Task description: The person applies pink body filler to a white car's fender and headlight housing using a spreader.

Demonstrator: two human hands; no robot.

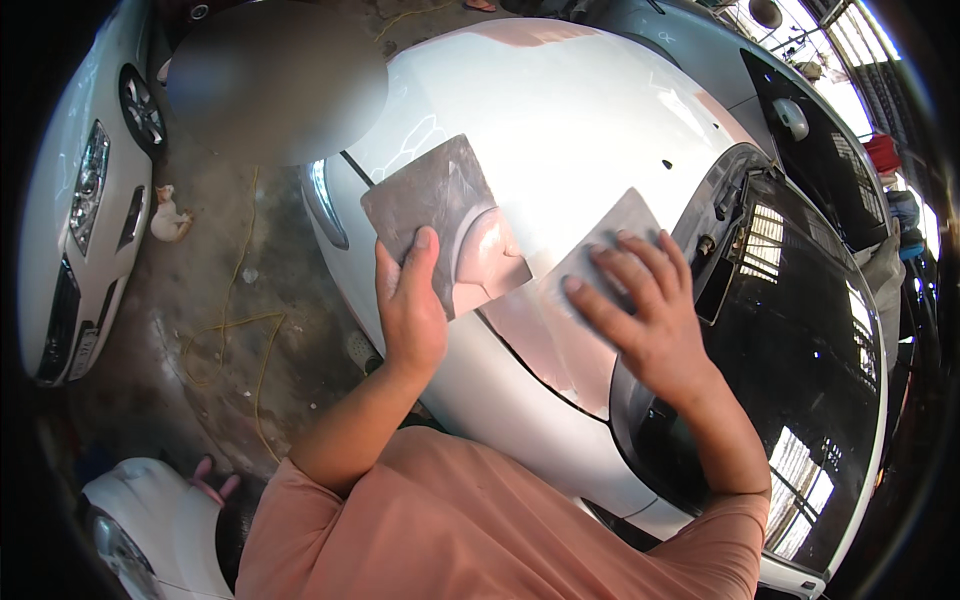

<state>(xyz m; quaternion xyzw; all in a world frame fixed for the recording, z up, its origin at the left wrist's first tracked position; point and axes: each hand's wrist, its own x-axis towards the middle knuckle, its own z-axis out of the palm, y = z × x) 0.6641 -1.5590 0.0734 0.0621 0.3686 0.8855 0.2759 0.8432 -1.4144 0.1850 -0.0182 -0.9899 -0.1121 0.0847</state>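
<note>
My left hand (412, 318) grips a flat, smeared grey putty board (432, 190), its thumb lying on top. A thick mound of pink putty (486, 248) sits on the board's right part. In my right hand (655, 330) is a thin, greyish flat putty spreader (632, 222), with fingers spread over its upper face. The spreader lies low over the white car hood (570, 110), close to the windshield; whether its edge touches cannot be told. Beneath and beside it, a pale pink putty patch (555, 350) covers the hood and fender seam.
A silver-white car (95, 200) stands at the left, and a grey-blue one (690, 60) beyond the hood. A cat (168, 215) sits on the concrete floor near a yellow cord (240, 260). The dark windshield (780, 330) lies right of my right arm. A blurred patch covers the upper left.
</note>
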